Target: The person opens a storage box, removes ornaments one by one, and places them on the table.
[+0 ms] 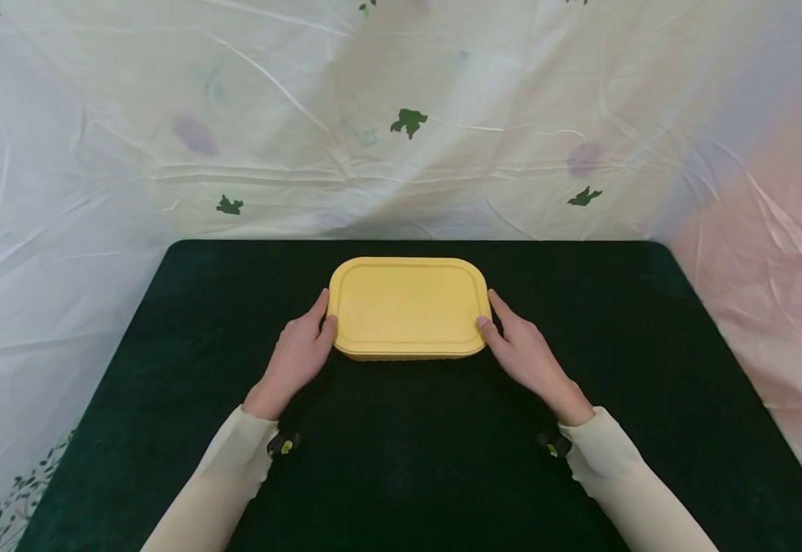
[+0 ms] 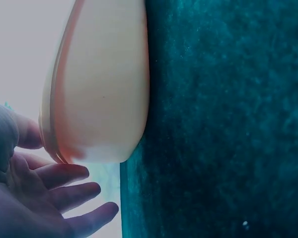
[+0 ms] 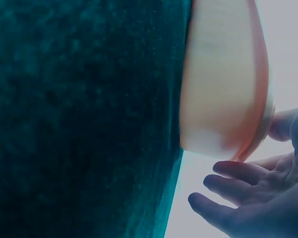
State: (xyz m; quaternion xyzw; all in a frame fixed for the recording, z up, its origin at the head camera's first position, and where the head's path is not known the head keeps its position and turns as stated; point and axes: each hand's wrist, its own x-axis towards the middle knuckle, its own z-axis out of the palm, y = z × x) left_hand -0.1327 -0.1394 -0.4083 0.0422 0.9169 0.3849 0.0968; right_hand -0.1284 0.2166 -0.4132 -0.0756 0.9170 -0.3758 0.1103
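Note:
A yellow rectangular lidded box (image 1: 409, 305) with rounded corners sits on the dark green table, its lid on. My left hand (image 1: 299, 346) holds its left end, and my right hand (image 1: 527, 351) holds the right end. In the head view both thumbs lie at the lid's edge while the index fingers reach along the ends. The left wrist view shows the left thumb (image 2: 28, 133) at the lid rim, with the other fingers spread below the box's side. Seen from the right wrist, the right thumb (image 3: 282, 125) meets the rim likewise, the remaining fingers spread loosely.
Dark green cloth covers the table (image 1: 401, 452), whose far edge lies just behind the box. Pale patterned fabric (image 1: 401, 176) hangs behind the table and along both sides. Each wrist bears a small black device (image 1: 284, 444) beside a cream sleeve (image 1: 218, 471).

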